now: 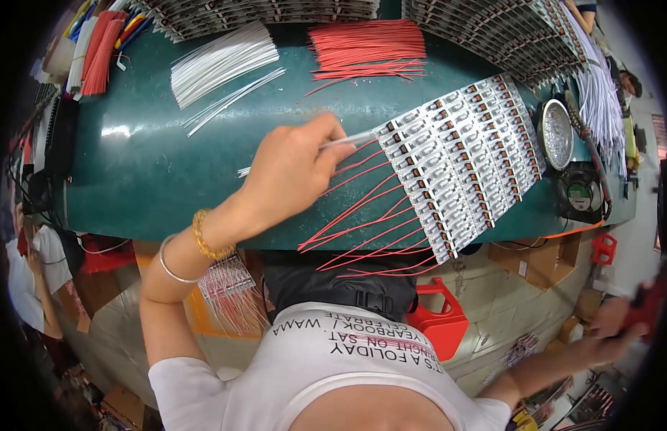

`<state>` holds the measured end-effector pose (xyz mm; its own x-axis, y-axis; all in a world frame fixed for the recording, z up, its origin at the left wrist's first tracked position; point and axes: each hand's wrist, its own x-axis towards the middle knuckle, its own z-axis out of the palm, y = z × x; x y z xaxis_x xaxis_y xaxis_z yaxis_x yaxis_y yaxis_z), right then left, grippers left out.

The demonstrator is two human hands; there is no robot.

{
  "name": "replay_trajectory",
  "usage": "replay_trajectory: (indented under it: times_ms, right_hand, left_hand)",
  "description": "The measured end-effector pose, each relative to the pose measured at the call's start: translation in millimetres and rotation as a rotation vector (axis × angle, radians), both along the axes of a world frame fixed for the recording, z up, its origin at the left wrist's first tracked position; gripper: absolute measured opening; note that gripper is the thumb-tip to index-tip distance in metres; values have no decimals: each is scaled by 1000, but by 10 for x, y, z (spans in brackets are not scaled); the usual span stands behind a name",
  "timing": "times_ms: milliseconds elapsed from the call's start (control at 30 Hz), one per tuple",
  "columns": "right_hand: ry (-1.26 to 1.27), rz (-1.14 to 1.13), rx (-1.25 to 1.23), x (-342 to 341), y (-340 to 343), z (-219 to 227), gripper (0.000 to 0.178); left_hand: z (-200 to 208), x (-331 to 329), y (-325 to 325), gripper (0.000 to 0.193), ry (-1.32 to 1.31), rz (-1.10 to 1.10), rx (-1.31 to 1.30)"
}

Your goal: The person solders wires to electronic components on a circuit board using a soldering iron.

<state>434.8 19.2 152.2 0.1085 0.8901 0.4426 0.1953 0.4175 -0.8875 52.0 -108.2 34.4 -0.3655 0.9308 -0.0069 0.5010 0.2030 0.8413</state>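
My left hand (294, 161) is closed in a pinch on a thin bundle of white wires (358, 138). One end of the bundle reaches the upper left corner of a white circuit board panel (463, 158), and the other sticks out behind my wrist. Several red wires (355, 208) are attached along the panel's left edge, trailing toward the table's front edge. My right hand (613, 330) is stretched far out to the right, away from the table, smeared by motion. Beside it is a dark red shape (646, 309) that I cannot make out.
Piles of white wires (226, 61) and red wires (369, 47) lie at the back of the green table (154, 179). Stacked panels (491, 32) stand behind. At right are a metal bowl (556, 134) and a small fan (580, 194). A red stool (441, 316) stands below.
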Motion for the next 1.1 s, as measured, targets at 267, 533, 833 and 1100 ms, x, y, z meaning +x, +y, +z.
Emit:
replay_trajectory:
  times_ms: [267, 533, 833, 1100]
  right_hand:
    - [220, 606, -621, -1023, -973, -1250, 90]
    - [84, 487, -530, -1028, -1245, -1665, 100]
    - [101, 683, -741, -1187, -1110, -1357, 91]
    - [-59, 664, -763, -1133, -1121, -1385, 89]
  left_hand:
    - [-235, 156, -97, 13, 126, 239, 134]
    - [-246, 153, -10, 15, 145, 241, 7]
    - [-308, 169, -29, 12, 227, 253, 33]
    - [-310, 161, -23, 11, 224, 246, 41]
